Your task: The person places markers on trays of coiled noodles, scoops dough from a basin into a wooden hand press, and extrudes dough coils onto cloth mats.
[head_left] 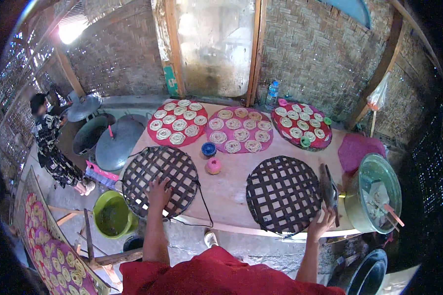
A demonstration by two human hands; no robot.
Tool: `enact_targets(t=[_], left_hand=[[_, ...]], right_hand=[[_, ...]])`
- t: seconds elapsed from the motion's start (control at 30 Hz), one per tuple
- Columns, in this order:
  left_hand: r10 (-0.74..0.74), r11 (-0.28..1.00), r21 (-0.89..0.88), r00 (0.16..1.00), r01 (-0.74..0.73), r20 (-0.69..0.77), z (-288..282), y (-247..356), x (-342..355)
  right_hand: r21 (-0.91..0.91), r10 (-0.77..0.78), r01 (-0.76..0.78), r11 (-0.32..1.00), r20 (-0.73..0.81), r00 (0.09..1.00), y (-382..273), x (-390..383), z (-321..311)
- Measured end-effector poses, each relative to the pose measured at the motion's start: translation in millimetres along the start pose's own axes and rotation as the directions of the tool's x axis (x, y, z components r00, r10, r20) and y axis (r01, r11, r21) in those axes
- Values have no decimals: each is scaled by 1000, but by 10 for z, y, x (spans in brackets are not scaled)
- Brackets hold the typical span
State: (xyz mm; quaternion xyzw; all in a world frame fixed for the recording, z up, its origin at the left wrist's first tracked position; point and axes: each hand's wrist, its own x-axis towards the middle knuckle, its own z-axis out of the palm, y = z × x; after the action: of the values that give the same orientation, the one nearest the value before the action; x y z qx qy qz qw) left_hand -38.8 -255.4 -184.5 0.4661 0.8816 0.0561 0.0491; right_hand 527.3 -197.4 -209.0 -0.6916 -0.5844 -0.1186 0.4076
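Note:
Two round black lattice trays with square openings lie at the near side of the table: a left tray (pixel 160 162) and a right tray (pixel 283 194). My left hand (pixel 159 194) rests on the left tray, fingers spread and holding nothing. Beyond the right tray's right edge, my right hand (pixel 322 222) closes on the near end of a dark, elongated tool (pixel 330 189). Its exact kind is unclear, and the fingers partly hide its end. Between the trays stand a small blue cup (pixel 208 149) and a pink, rounded object (pixel 213 166).
Farther back lie a red round sheet (pixel 170 141), a pink sheet (pixel 236 129) and another red sheet (pixel 294 141), each bearing coiled noodle-like rounds. A greenish tub (pixel 395 187) stands right; a green basin (pixel 114 195) sits lower left. Another person (pixel 51 140) stands by large pans.

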Motion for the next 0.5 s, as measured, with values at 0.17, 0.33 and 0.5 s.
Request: enact_targets(t=[0.17,0.33,0.5], left_hand=[[192,950,-160,904,-269,-382,-350,64,769],[378,683,-466,818,-563,-433,-392,563,1865],[485,702,-500,854,-508,-186,-375,1255,2714]], right_hand=[[198,-53,44,979,40,998,-664,419,149],[404,18,-72,912,137,990,-1049,787,825],[318,43,-209,925,459,887,-1727,1309,1712]])
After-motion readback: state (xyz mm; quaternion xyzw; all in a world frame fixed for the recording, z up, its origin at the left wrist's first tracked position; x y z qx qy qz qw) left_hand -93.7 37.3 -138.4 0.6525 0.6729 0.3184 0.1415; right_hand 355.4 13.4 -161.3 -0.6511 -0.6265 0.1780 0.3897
